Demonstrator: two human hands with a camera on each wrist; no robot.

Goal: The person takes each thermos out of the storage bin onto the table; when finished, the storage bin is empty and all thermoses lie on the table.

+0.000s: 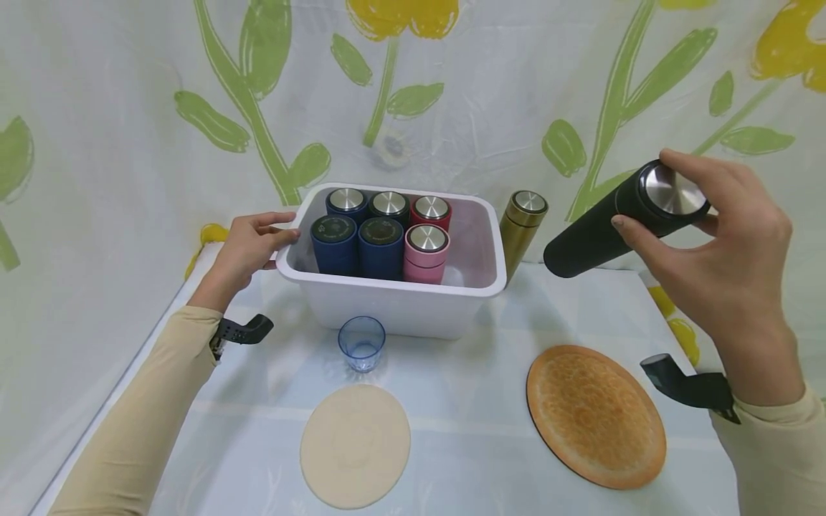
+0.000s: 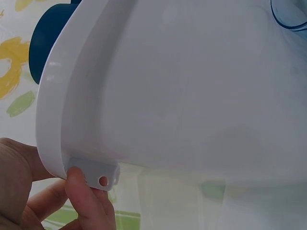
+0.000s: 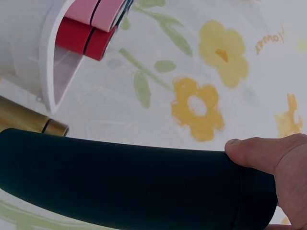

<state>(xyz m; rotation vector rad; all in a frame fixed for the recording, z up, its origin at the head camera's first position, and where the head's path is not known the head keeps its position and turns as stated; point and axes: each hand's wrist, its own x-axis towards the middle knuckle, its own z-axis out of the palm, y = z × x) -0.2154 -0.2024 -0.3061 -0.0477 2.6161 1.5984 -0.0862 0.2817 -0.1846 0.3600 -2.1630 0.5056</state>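
Observation:
My right hand grips a black flask near its steel cap, tilted in the air to the right of the white tub. The right wrist view shows the black flask with my thumb on it. My left hand holds the tub's left rim; in the left wrist view its fingers pinch the rim from beneath. Inside the tub stand several flasks: navy, red and pink. A gold flask stands upright just right of the tub.
A small blue plastic cup stands in front of the tub. A cream round mat and an orange round mat lie on the near table. A flower-printed cloth hangs behind and at both sides.

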